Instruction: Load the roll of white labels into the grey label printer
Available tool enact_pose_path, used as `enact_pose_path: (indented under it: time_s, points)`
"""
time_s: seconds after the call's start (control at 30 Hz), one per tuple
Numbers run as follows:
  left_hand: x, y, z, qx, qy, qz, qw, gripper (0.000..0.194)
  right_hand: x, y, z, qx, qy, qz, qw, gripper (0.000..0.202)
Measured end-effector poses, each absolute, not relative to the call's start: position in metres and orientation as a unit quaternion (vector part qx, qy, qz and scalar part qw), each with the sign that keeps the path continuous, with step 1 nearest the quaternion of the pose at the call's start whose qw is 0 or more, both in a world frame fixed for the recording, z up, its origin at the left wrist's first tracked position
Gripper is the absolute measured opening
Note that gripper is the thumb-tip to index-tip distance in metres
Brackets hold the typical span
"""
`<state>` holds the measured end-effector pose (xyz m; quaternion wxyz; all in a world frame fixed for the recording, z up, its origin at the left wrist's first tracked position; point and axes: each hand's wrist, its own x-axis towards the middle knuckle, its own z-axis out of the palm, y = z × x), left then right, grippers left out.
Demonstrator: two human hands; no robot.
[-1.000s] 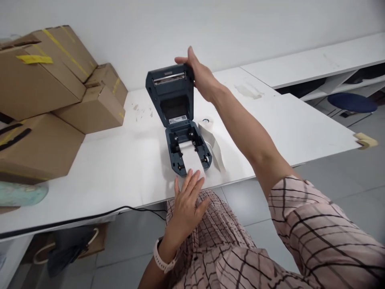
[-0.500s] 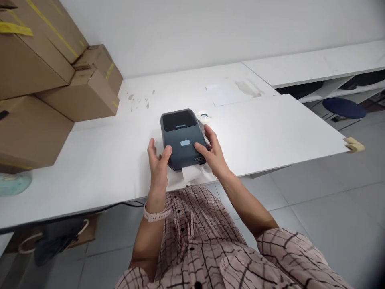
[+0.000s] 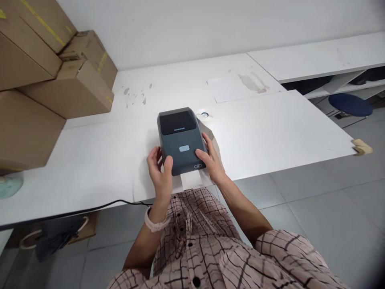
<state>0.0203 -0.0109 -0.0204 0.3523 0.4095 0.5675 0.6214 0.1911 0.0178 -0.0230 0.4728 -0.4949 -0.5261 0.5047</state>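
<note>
A dark grey label printer with a glossy black window and a pale blue button sits near the table's front edge, between my hands. My left hand holds its left side, the thumb at the lower left edge and the fingers partly hidden along the flank. My right hand grips the right side, its thumb on the top cover and its fingers around the edge. A white paper strip sticks out from the printer's front. The printer's underside is hidden.
Cardboard boxes are stacked at the left of the white table. Behind the printer is a small round hole cover. A white paper sheet lies farther back. A black cable runs along the front edge. A blue stool stands right.
My left fingers have closed in against the printer's left side. The printer has shifted slightly towards me and more of the paper strip shows. The view has moved a little.
</note>
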Motion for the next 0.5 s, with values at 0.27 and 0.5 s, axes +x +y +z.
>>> enact_pose_path:
  time_s: [0.27, 0.5]
  points:
    - [0.042, -0.067, -0.035, 0.37, 0.545, 0.475, 0.583, 0.048, 0.189, 0.02, -0.026, -0.47, -0.45, 0.547, 0.527, 0.09]
    - [0.034, -0.054, -0.024, 0.429, 0.57, 0.418, 0.562, 0.048, 0.189, 0.014, -0.015, -0.521, -0.606, 0.312, 0.514, 0.068]
